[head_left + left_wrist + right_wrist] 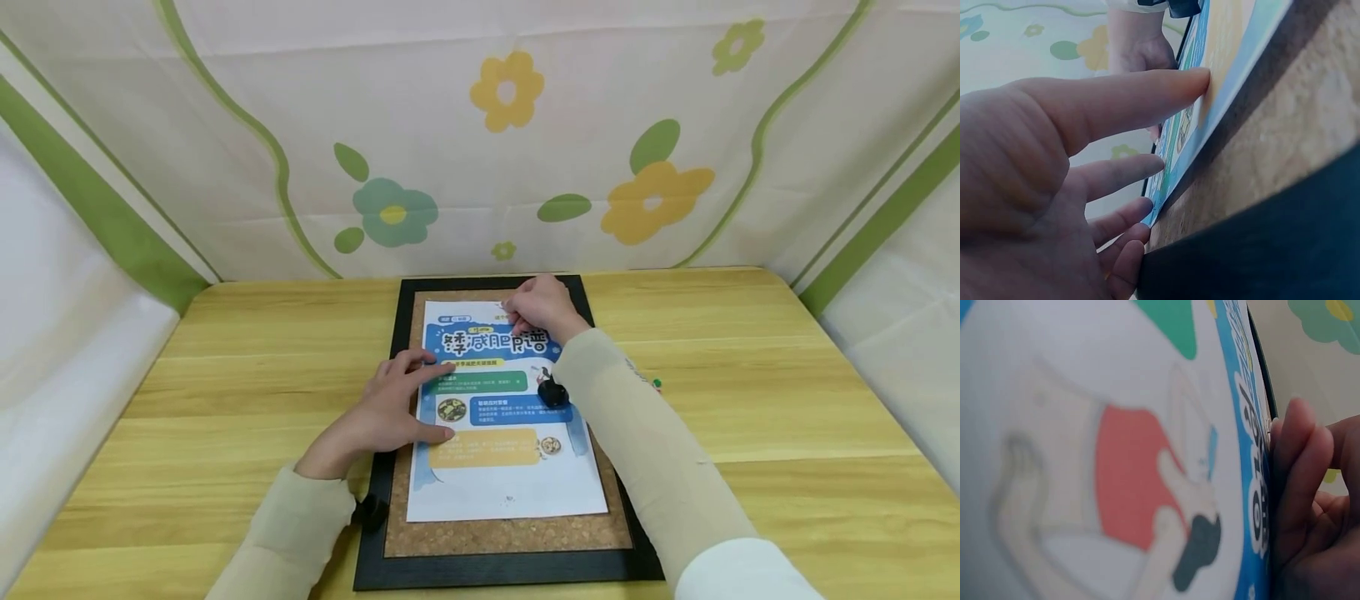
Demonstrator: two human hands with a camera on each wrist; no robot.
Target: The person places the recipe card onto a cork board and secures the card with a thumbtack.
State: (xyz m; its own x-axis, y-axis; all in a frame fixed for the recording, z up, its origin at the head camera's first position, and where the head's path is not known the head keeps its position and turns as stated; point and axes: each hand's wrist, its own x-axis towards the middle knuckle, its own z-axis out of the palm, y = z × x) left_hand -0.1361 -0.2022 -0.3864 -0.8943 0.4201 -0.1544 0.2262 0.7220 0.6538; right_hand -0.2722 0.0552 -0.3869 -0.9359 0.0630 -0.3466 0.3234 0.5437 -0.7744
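A printed poster sheet (517,492) with blue, green and yellow panels lies on a cork board (442,542) with a black frame (510,571). My left hand (386,412) rests on the sheet's left edge, thumb and forefinger spread and pressing the paper. The left wrist view shows the thumb (1141,94) on a yellow panel. At the sheet's top edge my right hand (543,304) has its fingers bent and thumb and fingertips together, seemingly pinching a small pin mostly hidden by them. Up close in the right wrist view, those fingers (1304,462) meet the paper.
Small green and red pins (657,385) lie on the wooden table (787,400) right of the board, partly behind the right sleeve (637,425). A flowered cloth (465,167) hangs behind the table. Dark wrist cameras sit on both sleeves.
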